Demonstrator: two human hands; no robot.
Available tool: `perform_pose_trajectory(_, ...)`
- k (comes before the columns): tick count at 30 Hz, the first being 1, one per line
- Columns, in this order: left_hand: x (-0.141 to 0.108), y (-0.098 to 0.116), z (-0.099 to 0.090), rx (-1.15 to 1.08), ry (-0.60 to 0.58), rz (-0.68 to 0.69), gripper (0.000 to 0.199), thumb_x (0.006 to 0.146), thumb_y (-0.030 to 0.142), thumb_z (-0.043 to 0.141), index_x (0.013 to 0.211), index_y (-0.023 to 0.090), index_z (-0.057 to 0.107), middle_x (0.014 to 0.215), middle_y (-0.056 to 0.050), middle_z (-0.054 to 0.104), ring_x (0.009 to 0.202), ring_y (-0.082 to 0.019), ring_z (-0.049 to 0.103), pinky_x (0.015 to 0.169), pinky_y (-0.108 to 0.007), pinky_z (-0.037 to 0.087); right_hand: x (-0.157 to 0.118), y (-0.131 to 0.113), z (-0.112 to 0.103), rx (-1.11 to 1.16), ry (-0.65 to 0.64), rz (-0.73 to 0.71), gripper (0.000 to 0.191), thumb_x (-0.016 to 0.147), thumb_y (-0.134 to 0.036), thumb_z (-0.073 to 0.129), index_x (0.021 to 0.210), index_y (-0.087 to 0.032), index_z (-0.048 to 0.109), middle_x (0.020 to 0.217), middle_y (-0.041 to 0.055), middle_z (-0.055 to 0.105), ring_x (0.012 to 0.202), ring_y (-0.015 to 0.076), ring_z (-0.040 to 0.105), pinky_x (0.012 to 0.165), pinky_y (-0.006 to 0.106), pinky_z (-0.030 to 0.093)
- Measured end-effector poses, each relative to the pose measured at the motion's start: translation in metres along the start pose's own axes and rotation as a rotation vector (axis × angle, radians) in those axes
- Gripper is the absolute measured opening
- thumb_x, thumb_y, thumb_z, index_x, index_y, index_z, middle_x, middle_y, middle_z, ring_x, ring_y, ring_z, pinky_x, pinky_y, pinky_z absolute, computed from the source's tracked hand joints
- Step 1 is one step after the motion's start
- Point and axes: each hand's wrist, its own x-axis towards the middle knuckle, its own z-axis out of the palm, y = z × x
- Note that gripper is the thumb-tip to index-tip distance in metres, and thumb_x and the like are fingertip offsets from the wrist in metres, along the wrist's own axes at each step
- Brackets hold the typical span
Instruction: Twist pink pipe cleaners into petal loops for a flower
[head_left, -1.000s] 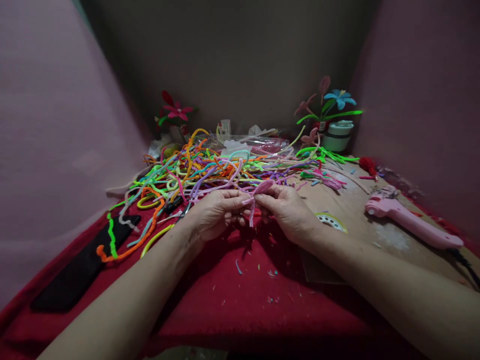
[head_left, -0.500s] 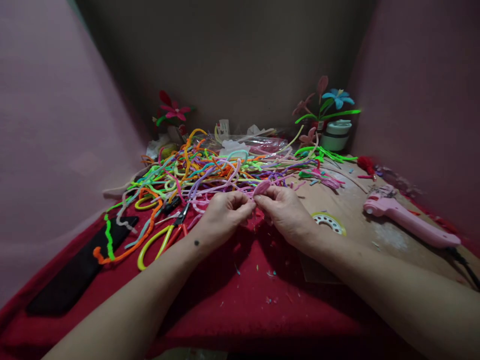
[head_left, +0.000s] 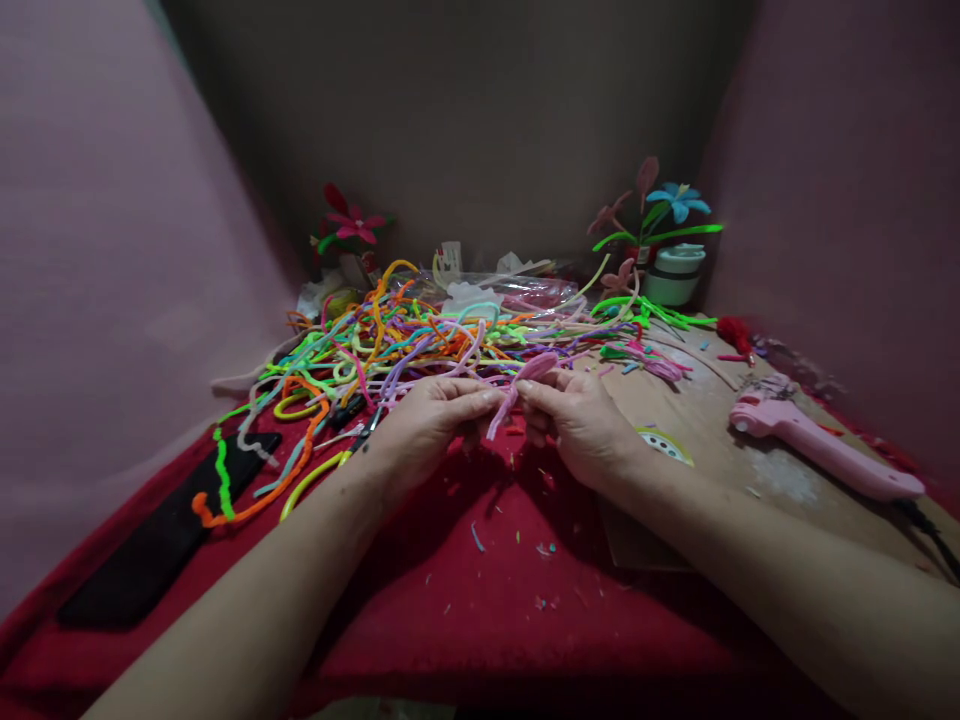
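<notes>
A pink pipe-cleaner piece (head_left: 537, 367) with a rounded loop at its upper end and a twisted stem slants down between my two hands. My right hand (head_left: 581, 415) pinches it just below the loop. Beside the stem, the closed fingers of my left hand (head_left: 442, 412) press together; whether they grip part of it is too small to tell. Scissors with a yellow handle (head_left: 311, 482) lie partly under my left wrist. Behind both hands spreads a tangled heap of colourful pipe cleaners (head_left: 420, 330).
A pink glue gun (head_left: 832, 450) and a tape roll (head_left: 666, 445) lie on the brown board (head_left: 720, 500) at right. A black flat object (head_left: 150, 550) is at left. Pipe-cleaner flowers (head_left: 679, 200) and a pale green container (head_left: 673, 275) stand at the back. Scraps dot the red cloth (head_left: 525, 630).
The pink piece now shows more of its loop and its stem, slanting down leftward. My left hand has shifted slightly left, covering more of the scissors.
</notes>
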Motion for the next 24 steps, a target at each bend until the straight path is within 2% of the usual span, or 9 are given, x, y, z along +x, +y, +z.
perform_pose_trajectory(3, 0.002, -0.003, -0.003, -0.255, -0.153, -0.162, 0.02, 0.075, 0.029, 0.062, 0.08, 0.01, 0.066, 0.057, 0.0, 0.055, 0.043, -0.004, 0.038, 0.039, -0.017, 0.027, 0.0, -0.001, 0.0, 0.053, -0.067, 0.013, 0.019, 0.068, -0.027, 0.061, 0.062, -0.016, 0.048, 0.048, -0.0051, 0.045, 0.04, 0.0054, 0.037, 0.038, 0.02, 0.023)
perform_pose_trajectory(5, 0.002, -0.004, -0.003, -0.349, -0.2, -0.201, 0.019, 0.075, 0.027, 0.061, 0.083, 0.01, 0.066, 0.062, -0.001, 0.057, 0.042, -0.003, 0.037, 0.037, -0.016, 0.026, 0.0, -0.001, -0.001, 0.084, -0.102, 0.032, 0.02, 0.068, -0.028, 0.063, 0.063, -0.016, 0.048, 0.049, -0.0049, 0.046, 0.04, 0.0052, 0.038, 0.038, 0.019, 0.023)
perform_pose_trajectory(8, 0.002, -0.003, -0.004, -0.377, -0.235, -0.209, 0.015, 0.076, 0.026, 0.061, 0.079, 0.011, 0.063, 0.058, 0.001, 0.052, 0.041, -0.003, 0.034, 0.037, -0.015, 0.026, -0.001, -0.002, -0.001, 0.078, -0.116, 0.044, 0.021, 0.066, -0.03, 0.065, 0.063, -0.015, 0.05, 0.05, -0.0053, 0.046, 0.039, 0.0048, 0.035, 0.037, 0.019, 0.025)
perform_pose_trajectory(10, 0.002, 0.0, -0.006, -0.278, -0.215, -0.176, 0.015, 0.076, 0.028, 0.06, 0.073, 0.013, 0.059, 0.053, 0.004, 0.048, 0.041, -0.003, 0.032, 0.038, -0.015, 0.026, -0.001, -0.002, 0.0, 0.038, -0.101, 0.037, 0.02, 0.066, -0.029, 0.063, 0.062, -0.016, 0.049, 0.048, -0.0066, 0.042, 0.039, 0.0048, 0.032, 0.037, 0.02, 0.025)
perform_pose_trajectory(13, -0.001, 0.004, -0.004, 0.198, -0.088, 0.023, 0.019, 0.078, 0.029, 0.056, 0.066, 0.014, 0.055, 0.054, 0.003, 0.048, 0.045, -0.006, 0.038, 0.043, -0.018, 0.029, -0.002, 0.0, 0.001, -0.092, -0.047, 0.009, 0.016, 0.067, -0.028, 0.059, 0.062, -0.016, 0.049, 0.046, -0.0073, 0.039, 0.039, 0.0054, 0.031, 0.039, 0.021, 0.024)
perform_pose_trajectory(17, -0.009, -0.002, 0.013, 1.126, 0.264, 0.52, 0.017, 0.079, 0.016, 0.046, 0.066, 0.013, 0.057, 0.061, -0.003, 0.053, 0.055, -0.012, 0.046, 0.05, -0.023, 0.031, -0.003, 0.004, 0.002, -0.301, 0.038, -0.048, 0.009, 0.07, -0.023, 0.051, 0.065, -0.016, 0.052, 0.046, -0.0075, 0.04, 0.04, 0.0058, 0.03, 0.042, 0.022, 0.023)
perform_pose_trajectory(19, -0.013, -0.007, 0.021, 1.363, 0.334, 0.621, 0.022, 0.081, 0.013, 0.041, 0.067, 0.013, 0.058, 0.063, -0.005, 0.055, 0.055, -0.013, 0.046, 0.049, -0.025, 0.029, -0.003, 0.004, 0.002, -0.351, 0.057, -0.065, 0.009, 0.071, -0.022, 0.048, 0.067, -0.016, 0.053, 0.047, -0.0071, 0.041, 0.041, 0.0063, 0.031, 0.043, 0.022, 0.023)
perform_pose_trajectory(21, -0.014, -0.008, 0.023, 1.317, 0.341, 0.63, 0.024, 0.082, 0.016, 0.041, 0.066, 0.013, 0.058, 0.062, -0.004, 0.055, 0.055, -0.012, 0.046, 0.05, -0.025, 0.03, -0.003, 0.004, 0.001, -0.341, 0.063, -0.068, 0.009, 0.071, -0.022, 0.049, 0.066, -0.016, 0.052, 0.046, -0.0071, 0.041, 0.041, 0.0066, 0.031, 0.043, 0.023, 0.023)
perform_pose_trajectory(24, -0.01, -0.002, 0.015, 0.822, 0.243, 0.431, 0.025, 0.083, 0.026, 0.046, 0.063, 0.014, 0.057, 0.058, -0.001, 0.053, 0.053, -0.01, 0.045, 0.052, -0.023, 0.033, -0.002, 0.001, 0.001, -0.224, 0.024, -0.044, 0.011, 0.07, -0.025, 0.053, 0.064, -0.016, 0.05, 0.046, -0.0072, 0.039, 0.041, 0.0064, 0.032, 0.041, 0.022, 0.024)
